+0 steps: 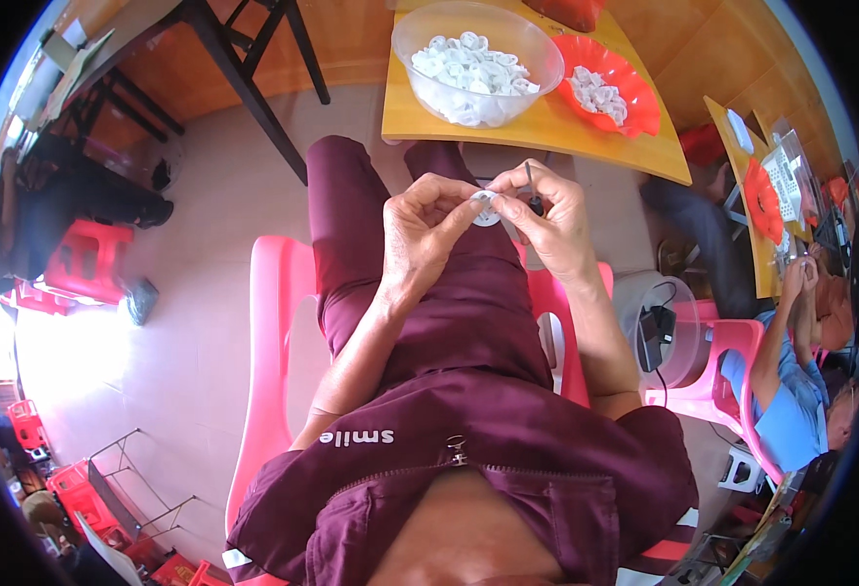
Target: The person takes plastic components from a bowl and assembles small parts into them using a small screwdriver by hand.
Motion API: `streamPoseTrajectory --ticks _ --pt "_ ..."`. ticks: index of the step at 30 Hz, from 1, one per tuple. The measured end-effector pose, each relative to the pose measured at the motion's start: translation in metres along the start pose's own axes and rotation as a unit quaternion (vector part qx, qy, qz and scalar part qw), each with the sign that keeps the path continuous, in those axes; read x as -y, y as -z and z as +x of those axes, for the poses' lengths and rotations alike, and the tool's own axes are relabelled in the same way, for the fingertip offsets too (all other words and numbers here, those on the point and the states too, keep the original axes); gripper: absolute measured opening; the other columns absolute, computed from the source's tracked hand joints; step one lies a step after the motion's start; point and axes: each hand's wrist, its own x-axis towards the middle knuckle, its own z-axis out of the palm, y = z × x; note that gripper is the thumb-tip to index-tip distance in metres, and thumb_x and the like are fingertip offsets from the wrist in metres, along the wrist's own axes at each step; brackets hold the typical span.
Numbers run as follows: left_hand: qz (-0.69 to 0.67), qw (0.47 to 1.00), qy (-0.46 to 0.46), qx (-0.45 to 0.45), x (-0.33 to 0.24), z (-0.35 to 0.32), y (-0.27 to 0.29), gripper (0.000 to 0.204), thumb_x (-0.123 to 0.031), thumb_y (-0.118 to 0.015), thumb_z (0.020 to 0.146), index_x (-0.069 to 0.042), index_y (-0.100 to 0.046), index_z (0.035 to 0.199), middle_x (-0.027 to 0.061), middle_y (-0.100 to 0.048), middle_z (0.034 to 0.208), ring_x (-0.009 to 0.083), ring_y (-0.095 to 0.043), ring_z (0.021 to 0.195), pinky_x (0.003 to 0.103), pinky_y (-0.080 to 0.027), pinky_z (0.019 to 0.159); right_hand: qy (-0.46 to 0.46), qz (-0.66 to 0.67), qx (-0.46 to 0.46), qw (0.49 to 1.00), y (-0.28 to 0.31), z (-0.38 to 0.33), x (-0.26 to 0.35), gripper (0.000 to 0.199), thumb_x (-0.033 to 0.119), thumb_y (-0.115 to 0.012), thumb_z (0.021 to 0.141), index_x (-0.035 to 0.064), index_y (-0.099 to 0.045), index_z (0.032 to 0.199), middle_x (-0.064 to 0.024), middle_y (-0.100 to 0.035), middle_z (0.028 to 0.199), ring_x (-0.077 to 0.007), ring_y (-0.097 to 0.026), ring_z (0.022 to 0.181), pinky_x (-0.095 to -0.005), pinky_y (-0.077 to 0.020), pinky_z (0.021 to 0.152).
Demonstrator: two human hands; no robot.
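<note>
My left hand (417, 227) and my right hand (549, 217) meet above my lap. Between their fingertips they pinch a small white round plastic piece (485, 209), its face turned up. A slim dark tool (535, 201) with a thin shaft is also tucked among my right hand's fingers; its kind is too small to tell. Beyond my knees, a translucent bowl (412, 64) holds many similar white pieces (473, 66). Beside it on the right, a red wavy-rimmed dish (644, 109) holds a smaller heap of white pieces (598, 96).
The bowl and dish stand on a yellow wooden table (527, 132). I sit in a pink plastic chair (268, 322). At right stands a clear tub (683, 337) with a black adapter (654, 332); beyond it, a person in blue (791, 415) works at another table. Dark table legs (253, 88) rise at far left.
</note>
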Motion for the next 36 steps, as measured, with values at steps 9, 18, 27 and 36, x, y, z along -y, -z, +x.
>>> streamPoseTrajectory --ticks 9,18,27,36 --pt "-0.191 0.979 0.060 0.043 0.006 -0.004 -0.001 0.034 -0.004 -0.065 0.084 0.000 -0.057 0.117 0.0071 -0.062 0.105 0.0121 -0.060 0.093 0.026 -0.053 0.078 -0.078 0.088 -0.087 0.989 -0.001 -0.006 0.012 0.008 0.006 -0.068 0.082 0.0006 -0.066 0.086 0.0004 -0.057 0.065 -0.0017 -0.043 0.048 -0.0172 -0.0307 0.042" --pt "-0.328 0.937 0.049 0.110 0.018 -0.004 0.002 0.040 -0.007 -0.062 0.087 -0.003 -0.052 0.126 0.0104 -0.058 0.122 0.0183 -0.058 0.108 0.035 -0.052 0.090 -0.103 0.169 -0.088 0.976 -0.004 -0.009 0.015 0.009 0.007 -0.069 0.081 0.0000 -0.066 0.086 0.0013 -0.055 0.062 -0.0020 -0.041 0.046 -0.0173 -0.0289 0.041" --pt "-0.349 0.927 0.044 0.128 0.020 -0.004 0.010 0.034 -0.005 -0.066 0.083 -0.004 -0.059 0.117 0.0098 -0.061 0.115 0.0193 -0.060 0.105 0.036 -0.051 0.092 0.028 -0.098 -0.087 0.991 -0.011 -0.013 0.030 0.028 0.008 -0.058 0.084 0.0002 -0.063 0.110 -0.0019 -0.040 0.088 -0.0085 -0.041 0.080 -0.0232 -0.0354 0.069" --pt "-0.367 0.922 0.009 0.121 0.011 -0.004 0.014 0.034 -0.003 -0.066 0.082 -0.005 -0.059 0.116 0.0147 -0.061 0.116 0.0230 -0.060 0.106 0.036 -0.050 0.093 0.177 -0.222 -0.071 0.956 -0.016 -0.019 0.032 0.038 -0.002 -0.056 0.081 0.0058 -0.063 0.117 -0.0042 -0.044 0.078 -0.0127 -0.042 0.067 -0.0239 -0.0360 0.060"
